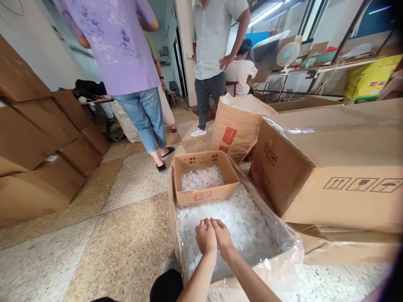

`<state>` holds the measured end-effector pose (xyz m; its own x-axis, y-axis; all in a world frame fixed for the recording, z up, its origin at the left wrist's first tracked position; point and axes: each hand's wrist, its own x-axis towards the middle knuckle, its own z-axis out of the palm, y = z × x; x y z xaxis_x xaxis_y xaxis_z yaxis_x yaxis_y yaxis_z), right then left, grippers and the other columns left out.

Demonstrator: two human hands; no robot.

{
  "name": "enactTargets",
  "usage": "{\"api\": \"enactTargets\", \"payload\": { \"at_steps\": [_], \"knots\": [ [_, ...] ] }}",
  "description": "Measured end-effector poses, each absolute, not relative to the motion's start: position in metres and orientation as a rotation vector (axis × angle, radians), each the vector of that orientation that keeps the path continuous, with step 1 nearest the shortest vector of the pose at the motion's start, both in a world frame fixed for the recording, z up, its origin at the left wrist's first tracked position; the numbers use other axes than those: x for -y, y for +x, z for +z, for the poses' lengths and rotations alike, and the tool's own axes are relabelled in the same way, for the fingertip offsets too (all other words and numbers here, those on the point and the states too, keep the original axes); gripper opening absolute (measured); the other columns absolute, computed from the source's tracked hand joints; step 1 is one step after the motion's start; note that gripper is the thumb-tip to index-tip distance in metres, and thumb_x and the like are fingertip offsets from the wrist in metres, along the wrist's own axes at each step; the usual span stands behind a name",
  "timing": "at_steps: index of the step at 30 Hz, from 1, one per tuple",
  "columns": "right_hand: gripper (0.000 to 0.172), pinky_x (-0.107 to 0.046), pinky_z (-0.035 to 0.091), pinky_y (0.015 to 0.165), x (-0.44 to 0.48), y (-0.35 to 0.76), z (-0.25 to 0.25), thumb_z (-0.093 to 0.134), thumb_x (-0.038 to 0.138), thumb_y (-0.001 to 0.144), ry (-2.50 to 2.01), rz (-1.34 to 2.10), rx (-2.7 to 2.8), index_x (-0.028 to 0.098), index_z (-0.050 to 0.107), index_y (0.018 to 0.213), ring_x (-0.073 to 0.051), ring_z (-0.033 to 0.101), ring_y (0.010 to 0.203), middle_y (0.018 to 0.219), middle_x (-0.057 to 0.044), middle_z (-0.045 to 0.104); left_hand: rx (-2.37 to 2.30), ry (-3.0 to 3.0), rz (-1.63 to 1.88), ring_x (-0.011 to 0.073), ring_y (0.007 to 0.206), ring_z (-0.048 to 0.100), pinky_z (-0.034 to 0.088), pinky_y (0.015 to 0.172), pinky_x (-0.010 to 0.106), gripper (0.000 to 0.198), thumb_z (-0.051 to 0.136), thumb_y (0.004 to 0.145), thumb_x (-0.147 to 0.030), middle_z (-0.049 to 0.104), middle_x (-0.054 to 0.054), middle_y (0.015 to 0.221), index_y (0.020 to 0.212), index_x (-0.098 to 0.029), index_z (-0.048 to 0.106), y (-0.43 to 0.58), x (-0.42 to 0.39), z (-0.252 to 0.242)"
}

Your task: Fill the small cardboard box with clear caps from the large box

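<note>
My left hand (206, 237) and my right hand (221, 235) are pressed together over a large carton lined with clear plastic (291, 247). Their fingers are curled inward, and whatever lies between the palms is hidden from me. Many small white translucent pieces (248, 218) fill the carton beneath my hands; they are too small to name. Just beyond my fingertips, a smaller cardboard box (231, 189) rests on top of the pieces in the carton's far part. More white pieces (201, 178) lie inside that box.
A large closed carton (283, 167) stands at right, on another box. Behind the small box is a tall brown sack (236, 126) with red marks. Stacked cartons (37, 142) line the left. Several people stand or sit ahead. A white fan (288, 55) is near a workbench.
</note>
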<state>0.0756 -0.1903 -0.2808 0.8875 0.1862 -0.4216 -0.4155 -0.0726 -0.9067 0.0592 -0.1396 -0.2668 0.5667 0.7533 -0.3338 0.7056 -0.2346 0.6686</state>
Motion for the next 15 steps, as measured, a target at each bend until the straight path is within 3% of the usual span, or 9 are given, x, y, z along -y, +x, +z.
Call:
{"api": "enactTargets", "payload": {
  "at_steps": [5,8,10,11,13,15],
  "knots": [
    [0.039,-0.033,0.052,0.081,0.199,0.077,-0.208,0.049,0.055,0.078,-1.365,0.299,-0.041,0.020,0.064,0.086,-0.022,0.064,0.088,0.096,-0.008,0.070,-0.834,1.984,0.390,0.0193,0.108,0.059,0.046,0.096,0.031,0.024,0.043,0.092,-0.027,0.064,0.006,0.110,0.102,-0.024,0.065,0.065,0.151,-0.196],
    [0.036,-0.032,0.046,0.095,0.193,0.110,-0.151,0.050,0.051,0.083,-1.394,0.110,0.093,0.022,0.067,0.098,-0.021,0.059,0.104,0.113,-0.006,0.067,-0.464,1.953,0.760,0.0206,0.102,0.060,0.048,0.093,0.034,0.025,0.043,0.093,-0.030,0.065,0.007,0.104,0.099,-0.022,0.066,0.096,0.140,-0.140],
    [0.045,-0.035,0.041,0.103,0.184,0.149,-0.124,0.042,0.054,0.088,-1.614,-0.131,0.222,0.022,0.066,0.109,-0.022,0.055,0.116,0.123,-0.008,0.062,-0.300,1.990,0.907,0.0215,0.109,0.058,0.045,0.101,0.036,0.031,0.039,0.096,-0.031,0.064,0.010,0.109,0.103,-0.020,0.067,0.126,0.122,-0.111],
    [0.050,-0.037,0.036,0.108,0.180,0.170,-0.117,0.045,0.057,0.085,-1.669,-0.146,0.225,0.022,0.065,0.116,-0.023,0.050,0.123,0.131,-0.009,0.058,-0.308,2.034,0.909,0.0233,0.119,0.054,0.041,0.107,0.038,0.034,0.037,0.097,-0.030,0.060,0.012,0.120,0.111,-0.018,0.066,0.140,0.111,-0.102],
    [0.066,-0.047,0.030,0.111,0.178,0.202,-0.116,0.060,0.061,0.074,-1.762,-0.117,0.189,0.020,0.060,0.126,-0.032,0.040,0.133,0.141,-0.014,0.049,-0.433,2.159,0.759,0.0314,0.140,0.031,0.030,0.115,0.048,0.038,0.044,0.095,-0.035,0.035,0.014,0.148,0.128,-0.021,0.059,0.155,0.091,-0.095],
    [0.076,-0.047,0.027,0.113,0.189,0.215,-0.134,0.066,0.062,0.069,-1.834,-0.138,0.152,0.021,0.055,0.133,-0.033,0.034,0.137,0.145,-0.014,0.043,-0.418,2.285,0.749,0.0357,0.145,0.019,0.027,0.116,0.053,0.050,0.051,0.093,-0.041,0.017,0.012,0.156,0.140,-0.027,0.047,0.147,0.080,-0.104]
  ]
}}
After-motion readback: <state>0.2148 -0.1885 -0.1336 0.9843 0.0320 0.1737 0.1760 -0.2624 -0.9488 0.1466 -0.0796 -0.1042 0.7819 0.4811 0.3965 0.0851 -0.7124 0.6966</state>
